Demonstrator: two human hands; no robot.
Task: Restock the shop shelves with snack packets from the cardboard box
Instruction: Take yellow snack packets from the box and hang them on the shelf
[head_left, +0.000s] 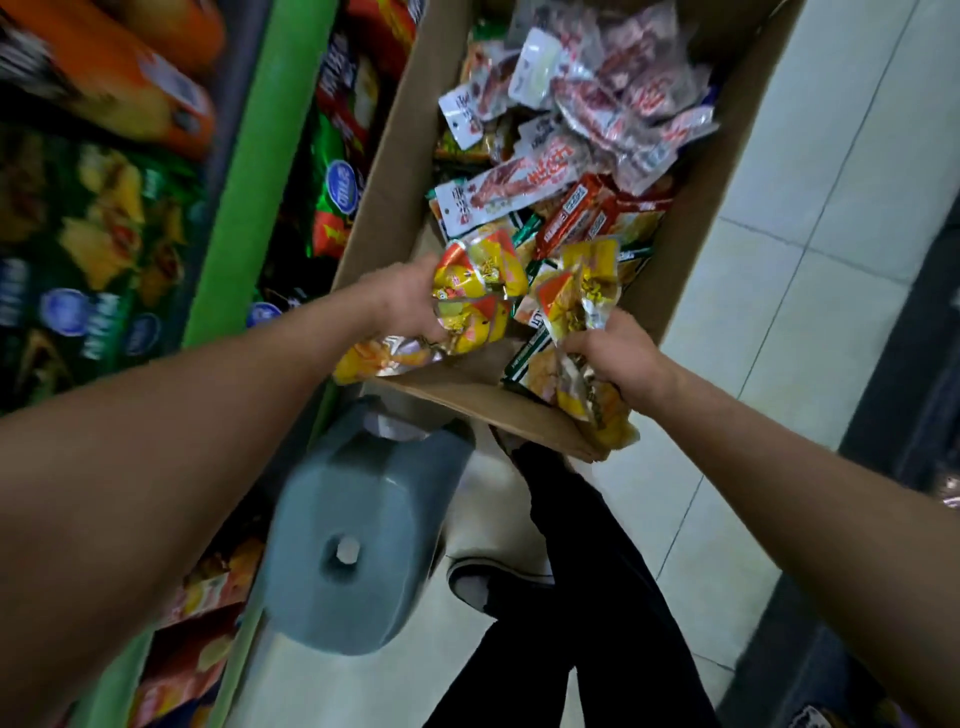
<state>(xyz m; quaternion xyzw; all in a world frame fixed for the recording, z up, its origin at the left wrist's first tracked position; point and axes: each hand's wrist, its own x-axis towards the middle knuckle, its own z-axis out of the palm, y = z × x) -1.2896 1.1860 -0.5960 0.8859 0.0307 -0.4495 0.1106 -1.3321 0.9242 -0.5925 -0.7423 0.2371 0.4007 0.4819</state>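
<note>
My left hand is clenched around a bunch of yellow packets at the centre of the frame, and my right hand grips a second bunch just right of it, with more yellow and green-edged packets trailing below my fingers over the box's near edge. Both handfuls hang over the near end of the cardboard box, which runs from centre to the top of the frame.

The box is far from emptied, I'd judge. Long red-and-white packets lie across its middle, and a heap of clear pouches with red contents fills its far end in the upper middle.

Along the left of the frame, behind a green shelf edge, the shelves already carry green and orange bags, though motion blur keeps me from telling whether gaps remain there. A grey stool stands at lower centre beside my dark trousers. So the work looks mid-way: two handfuls gathered, none of them shelved yet, plenty left in the box.
</note>
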